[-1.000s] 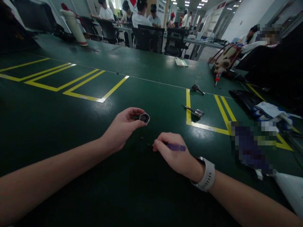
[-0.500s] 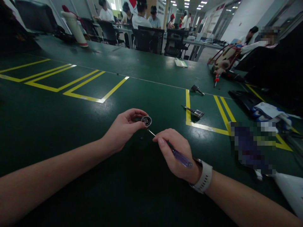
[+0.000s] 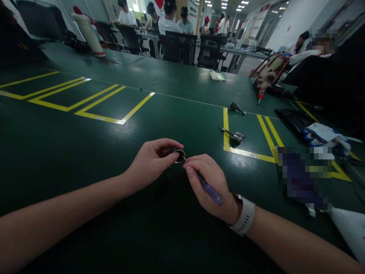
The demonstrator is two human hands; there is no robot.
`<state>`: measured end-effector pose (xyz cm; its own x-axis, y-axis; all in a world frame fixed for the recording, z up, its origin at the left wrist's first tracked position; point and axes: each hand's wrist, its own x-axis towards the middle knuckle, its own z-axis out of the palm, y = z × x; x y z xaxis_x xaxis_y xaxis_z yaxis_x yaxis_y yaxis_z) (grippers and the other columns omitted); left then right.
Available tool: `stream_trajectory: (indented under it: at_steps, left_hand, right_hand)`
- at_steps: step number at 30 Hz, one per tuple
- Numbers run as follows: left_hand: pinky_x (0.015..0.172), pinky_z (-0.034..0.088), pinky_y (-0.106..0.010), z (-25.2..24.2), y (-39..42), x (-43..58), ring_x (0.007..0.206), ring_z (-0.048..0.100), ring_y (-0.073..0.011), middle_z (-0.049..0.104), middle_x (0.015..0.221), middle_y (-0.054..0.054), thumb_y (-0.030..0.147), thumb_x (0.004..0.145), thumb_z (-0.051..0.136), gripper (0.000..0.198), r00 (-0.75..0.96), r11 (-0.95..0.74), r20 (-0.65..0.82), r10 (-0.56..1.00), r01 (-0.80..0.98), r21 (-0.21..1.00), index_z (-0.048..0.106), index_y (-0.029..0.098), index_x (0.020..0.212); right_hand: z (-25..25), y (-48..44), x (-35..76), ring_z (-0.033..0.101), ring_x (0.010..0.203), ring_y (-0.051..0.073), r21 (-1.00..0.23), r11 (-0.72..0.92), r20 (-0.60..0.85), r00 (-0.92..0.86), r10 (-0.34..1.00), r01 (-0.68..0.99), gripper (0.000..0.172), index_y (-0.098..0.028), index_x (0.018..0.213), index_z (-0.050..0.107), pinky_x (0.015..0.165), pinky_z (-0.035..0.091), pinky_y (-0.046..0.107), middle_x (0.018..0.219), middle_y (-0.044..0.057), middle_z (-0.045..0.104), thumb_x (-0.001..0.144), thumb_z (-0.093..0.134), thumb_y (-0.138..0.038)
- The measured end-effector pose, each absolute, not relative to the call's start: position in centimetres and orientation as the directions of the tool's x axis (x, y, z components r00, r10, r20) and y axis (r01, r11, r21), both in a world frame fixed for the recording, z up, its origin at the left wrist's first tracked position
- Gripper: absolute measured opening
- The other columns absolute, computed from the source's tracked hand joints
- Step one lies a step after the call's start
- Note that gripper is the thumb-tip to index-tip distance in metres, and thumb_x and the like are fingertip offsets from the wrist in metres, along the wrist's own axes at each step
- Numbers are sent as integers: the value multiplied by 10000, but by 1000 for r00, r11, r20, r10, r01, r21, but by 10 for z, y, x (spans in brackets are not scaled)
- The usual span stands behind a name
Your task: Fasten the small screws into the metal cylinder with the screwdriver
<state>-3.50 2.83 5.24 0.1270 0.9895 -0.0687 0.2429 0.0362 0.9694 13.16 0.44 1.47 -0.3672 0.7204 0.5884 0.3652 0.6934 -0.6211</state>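
Note:
Between the thumb and fingers of my left hand is a small round metal cap, its hollow side turned towards the right. My right hand, with a pale watch strap on the wrist, is closed around a screwdriver with a clear purple handle. The screwdriver's thin shaft points up and left, and its tip reaches inside the cap's rim; what the tip touches inside is hidden. A tiny dark part lies on the green table just below my left fingers, partly covered.
Two metal parts with thin shafts, one nearer and one farther, lie right of centre by yellow tape. A red-tipped screwdriver, a white-and-blue cloth and a blurred dark item are at right. People sit at tables beyond.
My left hand has come down and slightly right with the cap, tilting it. The screwdriver tip, outside the cap before, now sits within its rim. The tiny part is now partly covered.

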Motion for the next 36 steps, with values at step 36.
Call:
stream_trajectory:
  at_steps: [36]
  left_hand:
    - [859, 490, -352, 47, 41, -38, 865, 626, -176, 681, 897, -32, 138, 609, 648, 314, -15, 119, -118, 993, 60, 991, 637, 141, 922]
  right_hand:
    - [13, 12, 127, 572, 688, 120, -868, 392, 199, -509, 837, 305, 196, -146, 812, 632, 651, 424, 259, 748, 21, 628, 891, 497, -265]
